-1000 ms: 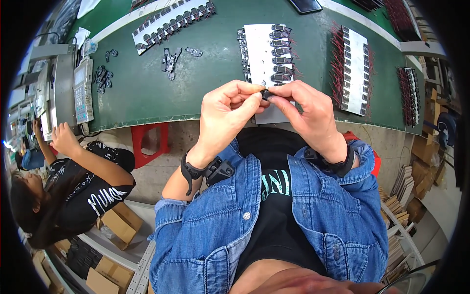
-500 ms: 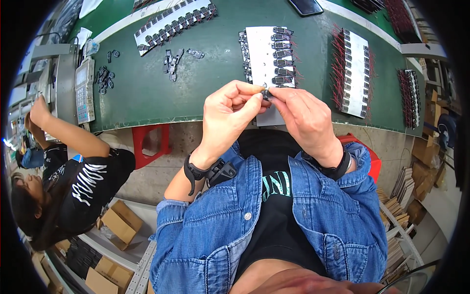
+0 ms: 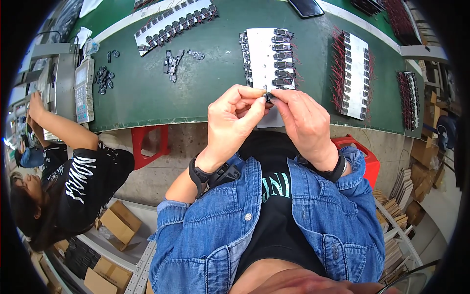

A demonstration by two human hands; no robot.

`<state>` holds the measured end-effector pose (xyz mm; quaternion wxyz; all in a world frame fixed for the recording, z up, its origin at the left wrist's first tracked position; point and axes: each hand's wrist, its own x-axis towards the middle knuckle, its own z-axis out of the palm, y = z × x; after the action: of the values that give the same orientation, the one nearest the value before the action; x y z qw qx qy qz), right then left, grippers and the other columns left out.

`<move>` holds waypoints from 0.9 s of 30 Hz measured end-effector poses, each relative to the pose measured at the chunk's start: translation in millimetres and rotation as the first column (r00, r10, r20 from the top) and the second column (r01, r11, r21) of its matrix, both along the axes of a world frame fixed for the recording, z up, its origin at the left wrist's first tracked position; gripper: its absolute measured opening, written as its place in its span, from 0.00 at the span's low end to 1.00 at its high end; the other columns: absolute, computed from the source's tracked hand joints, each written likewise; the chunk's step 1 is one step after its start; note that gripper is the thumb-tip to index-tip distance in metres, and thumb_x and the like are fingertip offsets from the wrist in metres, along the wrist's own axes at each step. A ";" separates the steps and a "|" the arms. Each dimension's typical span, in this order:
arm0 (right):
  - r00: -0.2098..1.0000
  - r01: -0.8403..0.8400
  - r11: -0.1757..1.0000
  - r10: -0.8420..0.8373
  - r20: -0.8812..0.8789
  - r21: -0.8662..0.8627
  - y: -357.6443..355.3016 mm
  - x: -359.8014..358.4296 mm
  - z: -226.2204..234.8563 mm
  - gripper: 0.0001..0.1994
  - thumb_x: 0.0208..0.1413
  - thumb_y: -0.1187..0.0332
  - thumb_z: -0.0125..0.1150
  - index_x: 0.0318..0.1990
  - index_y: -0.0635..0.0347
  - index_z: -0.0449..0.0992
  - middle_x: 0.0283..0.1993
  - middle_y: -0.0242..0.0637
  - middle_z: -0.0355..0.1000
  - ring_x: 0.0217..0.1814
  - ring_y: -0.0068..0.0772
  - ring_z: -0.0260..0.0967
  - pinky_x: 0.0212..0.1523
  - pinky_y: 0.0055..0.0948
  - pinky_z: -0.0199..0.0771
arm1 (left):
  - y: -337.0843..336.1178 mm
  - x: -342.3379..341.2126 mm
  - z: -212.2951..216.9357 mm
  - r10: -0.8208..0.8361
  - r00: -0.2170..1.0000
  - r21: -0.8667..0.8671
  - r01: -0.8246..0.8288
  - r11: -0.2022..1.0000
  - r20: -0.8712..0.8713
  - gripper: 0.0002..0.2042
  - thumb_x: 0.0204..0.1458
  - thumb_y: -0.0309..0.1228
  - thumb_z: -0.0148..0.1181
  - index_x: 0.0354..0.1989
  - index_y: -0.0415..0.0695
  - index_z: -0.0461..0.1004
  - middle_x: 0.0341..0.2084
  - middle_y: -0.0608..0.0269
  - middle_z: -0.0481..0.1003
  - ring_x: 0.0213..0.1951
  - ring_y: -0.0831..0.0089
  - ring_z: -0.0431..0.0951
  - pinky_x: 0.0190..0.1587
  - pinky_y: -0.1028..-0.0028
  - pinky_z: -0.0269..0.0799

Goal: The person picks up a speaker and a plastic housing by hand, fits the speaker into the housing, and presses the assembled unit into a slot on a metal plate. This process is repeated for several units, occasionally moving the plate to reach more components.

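Close to the near edge of the green tabletop [image 3: 205, 93], the bare left hand [image 3: 234, 115] and bare right hand [image 3: 308, 116] together pinch a small black plastic part [image 3: 269, 97] above a white rectangular board [image 3: 259, 54].

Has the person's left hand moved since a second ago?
Yes, slightly: the left hand has shifted rightward in the picture, now farther from the left red stool, which has stayed put.

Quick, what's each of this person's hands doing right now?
Left hand: closed, pinching a small black part.
Right hand: closed, holding the same part from the other side.
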<state>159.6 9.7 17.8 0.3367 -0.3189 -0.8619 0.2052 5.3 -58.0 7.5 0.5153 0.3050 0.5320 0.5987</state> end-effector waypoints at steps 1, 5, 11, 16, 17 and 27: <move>1.000 -0.002 1.000 0.001 -0.009 -0.023 -0.1 0.7 -0.6 0.12 0.47 0.78 0.69 0.41 0.62 0.78 0.37 0.39 0.79 0.38 0.40 0.79 0.38 0.32 0.79 | -0.5 -0.1 -1.3 0.004 1.000 0.004 -0.004 1.000 0.001 0.06 0.58 0.20 0.59 0.44 0.34 0.75 0.36 0.59 0.81 0.37 0.79 0.81 0.44 0.79 0.79; 1.000 -0.001 1.000 0.001 -0.027 -0.011 1.5 0.9 -1.1 0.13 0.45 0.78 0.71 0.40 0.61 0.79 0.38 0.38 0.78 0.39 0.39 0.78 0.38 0.32 0.79 | -1.4 1.6 -2.8 0.013 1.000 0.013 -0.013 1.000 -0.001 0.06 0.58 0.19 0.59 0.43 0.34 0.75 0.36 0.58 0.81 0.37 0.79 0.81 0.44 0.79 0.79; 0.999 0.042 0.996 -0.042 -0.001 0.076 2.7 1.1 -0.4 0.14 0.41 0.77 0.73 0.39 0.59 0.80 0.39 0.35 0.77 0.41 0.37 0.76 0.39 0.31 0.77 | -2.3 4.9 -3.7 0.044 0.999 0.015 -0.044 0.999 -0.024 0.06 0.58 0.19 0.59 0.43 0.34 0.74 0.36 0.58 0.81 0.38 0.78 0.82 0.44 0.79 0.79; 0.998 0.067 0.991 -0.069 0.012 0.113 3.9 2.5 -5.0 0.15 0.39 0.78 0.73 0.38 0.58 0.81 0.39 0.34 0.76 0.42 0.37 0.74 0.40 0.31 0.76 | -2.6 7.2 -7.4 0.071 0.997 0.019 -0.070 0.997 -0.041 0.06 0.58 0.19 0.59 0.43 0.34 0.74 0.36 0.58 0.81 0.38 0.77 0.82 0.43 0.79 0.79; 0.998 0.057 0.992 -0.057 -0.001 0.109 4.4 1.7 -4.7 0.15 0.39 0.78 0.74 0.38 0.58 0.81 0.39 0.33 0.76 0.42 0.37 0.74 0.40 0.31 0.76 | -2.5 6.6 -6.9 0.077 0.996 0.023 -0.076 0.997 -0.040 0.06 0.58 0.19 0.59 0.43 0.34 0.74 0.36 0.58 0.81 0.38 0.77 0.82 0.43 0.79 0.79; 0.999 0.034 0.999 -0.032 -0.032 0.041 3.2 3.7 -6.1 0.14 0.41 0.80 0.72 0.38 0.59 0.81 0.39 0.35 0.76 0.41 0.37 0.75 0.40 0.31 0.77 | -2.7 7.5 -8.9 0.089 0.995 0.036 -0.088 0.995 -0.045 0.06 0.58 0.20 0.60 0.43 0.33 0.74 0.35 0.58 0.81 0.38 0.77 0.82 0.43 0.79 0.79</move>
<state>163.3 13.0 11.7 0.3601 -0.3229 -0.8551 0.1869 12.8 -60.7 -1.3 0.4706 0.3037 0.5464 0.6227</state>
